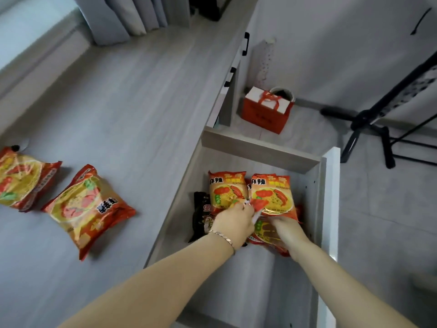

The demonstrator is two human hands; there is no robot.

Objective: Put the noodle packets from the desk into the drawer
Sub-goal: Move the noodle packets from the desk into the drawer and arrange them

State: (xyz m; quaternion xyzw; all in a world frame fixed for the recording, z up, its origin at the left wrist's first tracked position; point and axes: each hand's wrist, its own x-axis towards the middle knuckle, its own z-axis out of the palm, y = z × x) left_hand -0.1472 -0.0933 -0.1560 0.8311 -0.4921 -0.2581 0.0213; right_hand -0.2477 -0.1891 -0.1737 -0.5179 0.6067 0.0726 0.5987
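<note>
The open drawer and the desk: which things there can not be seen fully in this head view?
- Black packet in the drawer: the left hand and an orange noodle packet cover most of it; print unreadable.
- Lowest red packet: under both hands; the right hand fingers hidden beneath the standing packet.
- Leftmost desk packet: cut by the left frame edge.
- Packets' small print: blurred.

Two orange noodle packets [66, 204] flat on desk [142, 114], others upright in drawer [318, 185].
</note>
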